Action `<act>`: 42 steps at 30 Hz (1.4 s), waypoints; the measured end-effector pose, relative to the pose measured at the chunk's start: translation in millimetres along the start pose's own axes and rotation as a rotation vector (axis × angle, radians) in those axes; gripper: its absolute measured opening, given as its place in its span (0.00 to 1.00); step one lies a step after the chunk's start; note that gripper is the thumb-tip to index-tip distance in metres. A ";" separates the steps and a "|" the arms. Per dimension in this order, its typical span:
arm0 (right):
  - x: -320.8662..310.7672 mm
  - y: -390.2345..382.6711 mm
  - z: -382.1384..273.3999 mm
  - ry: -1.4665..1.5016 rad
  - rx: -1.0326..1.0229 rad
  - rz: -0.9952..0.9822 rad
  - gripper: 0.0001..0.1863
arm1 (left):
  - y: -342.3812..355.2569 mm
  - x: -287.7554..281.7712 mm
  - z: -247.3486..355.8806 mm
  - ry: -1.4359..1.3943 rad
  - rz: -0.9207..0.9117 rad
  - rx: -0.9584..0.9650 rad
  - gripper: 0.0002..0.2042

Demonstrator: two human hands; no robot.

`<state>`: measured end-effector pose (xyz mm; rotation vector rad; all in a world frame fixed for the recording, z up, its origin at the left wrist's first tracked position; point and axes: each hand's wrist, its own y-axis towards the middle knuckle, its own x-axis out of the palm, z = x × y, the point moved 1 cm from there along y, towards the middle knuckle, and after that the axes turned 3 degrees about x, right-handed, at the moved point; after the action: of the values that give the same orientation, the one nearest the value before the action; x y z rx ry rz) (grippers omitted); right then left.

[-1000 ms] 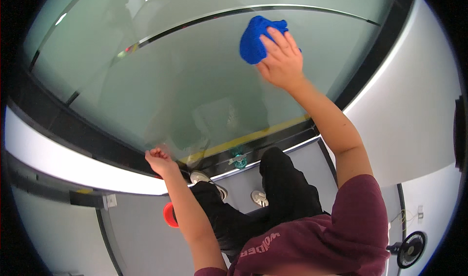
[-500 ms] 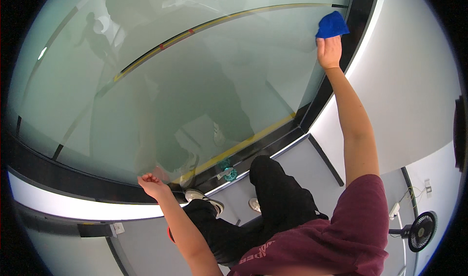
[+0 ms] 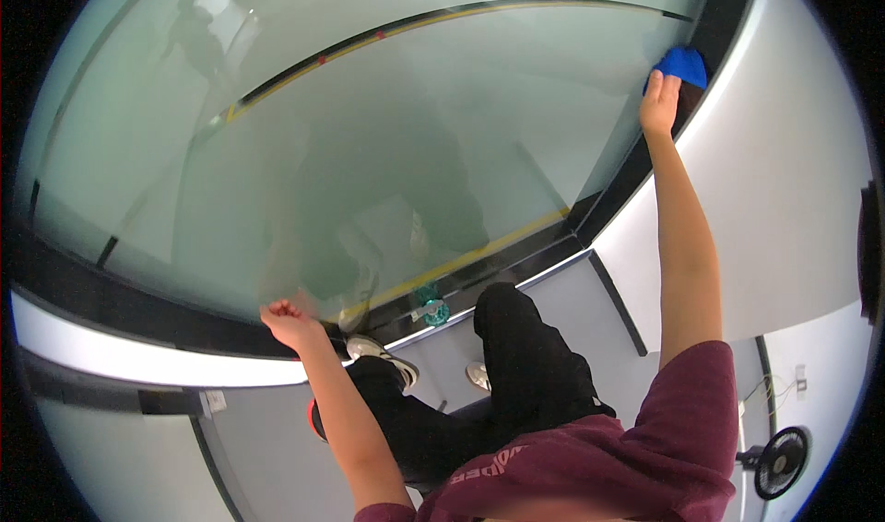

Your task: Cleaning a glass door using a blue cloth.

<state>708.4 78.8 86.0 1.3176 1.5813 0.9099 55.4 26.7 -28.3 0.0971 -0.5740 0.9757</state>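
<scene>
Blue cloth (image 3: pixel 683 65): moved from mid-pane to far right edge of frosted glass panel (image 3: pixel 387 153), gripped by right hand (image 3: pixel 660 104). Left hand (image 3: pixel 288 321): fisted, empty, near the glass's lower frame.

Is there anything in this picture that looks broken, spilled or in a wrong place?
Nothing looks broken or spilled. The right hand presses a blue cloth at the glass panel's right edge, by the black frame. The left hand is a loose fist low on the glass. A small teal thing lies at the glass foot; I cannot identify it.
</scene>
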 end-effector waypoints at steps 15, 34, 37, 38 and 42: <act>13.4 -105.2 -204.8 0.286 0.100 -0.042 0.18 | 17.5 -12.7 23.2 -0.253 -0.030 -0.040 0.14; 20.7 -213.6 -497.6 0.527 -0.260 -0.322 0.12 | 41.8 -31.5 37.6 -0.432 -0.061 -0.082 0.14; 20.8 -227.8 -541.5 0.611 -0.361 -0.337 0.14 | 45.6 -36.1 39.7 -0.438 -0.069 -0.073 0.14; 21.4 -232.1 -556.5 0.661 -0.400 -0.376 0.15 | 46.2 -36.6 39.9 -0.439 -0.083 -0.068 0.15; 17.8 -256.4 -614.4 0.836 -0.509 -0.461 0.22 | 54.2 -38.3 38.8 -0.527 -0.069 -0.111 0.15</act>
<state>43.4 46.8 70.4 0.1682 1.9466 1.5253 -20.5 15.9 -24.0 0.2777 -1.0997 0.8480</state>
